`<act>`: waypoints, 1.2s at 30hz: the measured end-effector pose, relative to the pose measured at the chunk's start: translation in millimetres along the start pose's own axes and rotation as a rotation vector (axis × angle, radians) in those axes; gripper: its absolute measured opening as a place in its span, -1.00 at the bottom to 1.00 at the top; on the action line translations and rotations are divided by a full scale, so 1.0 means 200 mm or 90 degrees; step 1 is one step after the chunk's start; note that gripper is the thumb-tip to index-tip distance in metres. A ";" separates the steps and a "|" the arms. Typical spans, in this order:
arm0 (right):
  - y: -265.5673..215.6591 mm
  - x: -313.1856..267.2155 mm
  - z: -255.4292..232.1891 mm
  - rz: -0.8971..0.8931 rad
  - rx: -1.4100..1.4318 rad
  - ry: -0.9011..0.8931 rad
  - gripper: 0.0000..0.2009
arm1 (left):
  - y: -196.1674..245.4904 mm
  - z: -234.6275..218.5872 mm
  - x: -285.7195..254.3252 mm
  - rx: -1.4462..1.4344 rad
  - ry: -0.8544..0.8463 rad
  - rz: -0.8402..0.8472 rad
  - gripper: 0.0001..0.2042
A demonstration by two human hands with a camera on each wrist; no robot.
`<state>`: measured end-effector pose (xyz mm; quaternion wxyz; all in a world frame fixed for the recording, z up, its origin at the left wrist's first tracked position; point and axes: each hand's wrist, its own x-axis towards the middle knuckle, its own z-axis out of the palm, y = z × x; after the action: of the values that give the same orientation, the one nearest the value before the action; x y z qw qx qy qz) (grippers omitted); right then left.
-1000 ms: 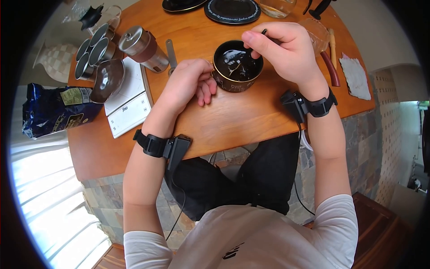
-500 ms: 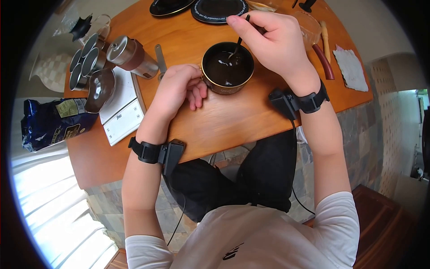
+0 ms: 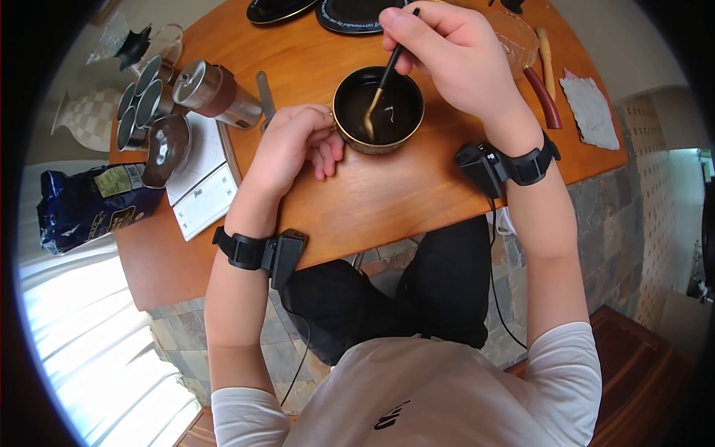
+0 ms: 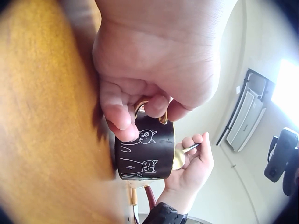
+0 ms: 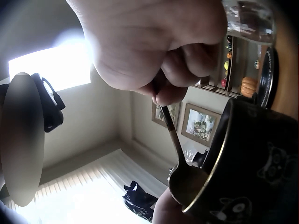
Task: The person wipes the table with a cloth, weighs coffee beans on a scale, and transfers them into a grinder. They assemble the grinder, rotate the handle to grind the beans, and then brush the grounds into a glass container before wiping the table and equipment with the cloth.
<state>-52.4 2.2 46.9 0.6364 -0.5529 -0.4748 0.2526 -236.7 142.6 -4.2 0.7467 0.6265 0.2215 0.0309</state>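
A black cup (image 3: 377, 141) with a gold rim and white cat drawings (image 4: 148, 166) stands on the wooden table, dark liquid inside it. My left hand (image 3: 292, 141) grips its gold handle (image 4: 141, 105) with thumb and finger, the other fingers curled beside the cup wall. Above the cup's far right side, my right hand (image 3: 465, 63) pinches the black handle of a spoon (image 3: 389, 71). The spoon slants down into the cup's opening. Its gold bowl (image 5: 185, 183) overlaps the rim in the right wrist view and shows just over the rim in the left wrist view.
To the left are a steel grinder (image 3: 216, 93), metal cups (image 3: 154, 100), a brown dish (image 3: 168, 149), a white scale (image 3: 207, 201) and a blue bag (image 3: 93, 205). Black plates (image 3: 356, 15) lie behind. On the right are a red handle (image 3: 542, 98), a brush (image 3: 545, 63) and a cloth (image 3: 590, 112).
The spoon's bowl has shifted left within the cup and now shows more fully, with its handle lower over the rim. The left hand stays on the cup's handle.
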 end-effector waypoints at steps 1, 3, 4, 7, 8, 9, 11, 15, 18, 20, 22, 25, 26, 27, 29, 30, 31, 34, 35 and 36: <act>0.01 0.00 0.00 0.008 -0.002 -0.014 -0.72 | 0.00 0.00 0.00 0.003 -0.008 0.005 -0.69; 0.01 0.00 0.02 0.015 -0.004 -0.030 -0.73 | 0.00 0.00 0.00 0.005 -0.015 0.011 -0.69; 0.01 0.00 0.03 0.031 -0.007 -0.003 -0.74 | 0.01 0.00 -0.01 0.004 -0.011 0.008 -0.69; 0.01 0.01 0.04 0.007 -0.023 0.063 -0.77 | 0.00 0.00 -0.01 -0.002 -0.008 0.006 -0.69; 0.01 0.02 0.03 -0.032 -0.036 0.103 -0.78 | 0.00 0.00 0.00 -0.007 -0.011 0.007 -0.69; 0.00 0.01 0.02 -0.032 -0.036 0.103 -0.78 | 0.00 0.00 0.00 -0.007 -0.012 0.007 -0.69; -0.03 -0.01 -0.01 -0.131 -0.208 0.132 -0.78 | 0.01 0.01 -0.01 -0.008 0.002 0.002 -0.69; -0.04 -0.02 0.01 -0.304 -0.405 0.143 -0.72 | 0.00 -0.01 0.00 -0.008 -0.002 0.006 -0.70; 0.02 -0.03 0.01 -0.232 -0.490 0.105 -0.70 | 0.00 0.00 -0.01 -0.012 -0.002 0.004 -0.70; 0.03 -0.03 0.01 -0.259 -0.495 0.097 -0.68 | 0.01 0.01 -0.01 -0.018 0.017 0.006 -0.70; 0.03 -0.03 0.01 -0.186 -0.445 0.080 -0.68 | 0.01 0.01 0.00 -0.027 0.025 0.005 -0.70; 0.04 -0.03 0.01 -0.020 -0.260 0.062 -0.68 | -0.01 -0.01 0.00 -0.041 0.032 0.002 -0.72; 0.04 -0.03 0.01 -0.019 -0.260 0.059 -0.68 | -0.01 -0.01 0.00 -0.045 0.027 0.002 -0.72; 0.04 -0.03 0.01 -0.011 -0.214 0.054 -0.67 | -0.01 -0.01 0.00 -0.045 0.029 0.002 -0.72; 0.04 -0.02 0.01 -0.005 -0.169 0.048 -0.67 | 0.00 0.00 0.00 -0.051 0.033 0.002 -0.72; 0.04 -0.02 0.01 0.011 -0.150 0.064 -0.67 | 0.00 0.00 0.00 -0.051 0.034 0.003 -0.72; 0.04 -0.02 0.01 0.028 -0.131 0.080 -0.67 | 0.00 0.00 0.00 -0.050 0.030 0.000 -0.72; 0.05 -0.01 0.03 0.054 -0.069 0.133 -0.71 | 0.00 -0.01 0.00 -0.022 0.027 -0.001 -0.71; 0.04 0.00 0.04 0.055 -0.070 0.131 -0.71 | 0.00 -0.01 0.00 0.006 0.025 0.000 -0.66; 0.01 0.00 0.05 0.042 -0.056 0.140 -0.70 | -0.01 -0.01 0.00 0.004 0.025 -0.001 -0.66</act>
<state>-60.6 7.1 45.0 0.6513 -0.6199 -0.3942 0.1901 -236.6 143.6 -5.7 0.7401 0.6279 0.2369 0.0422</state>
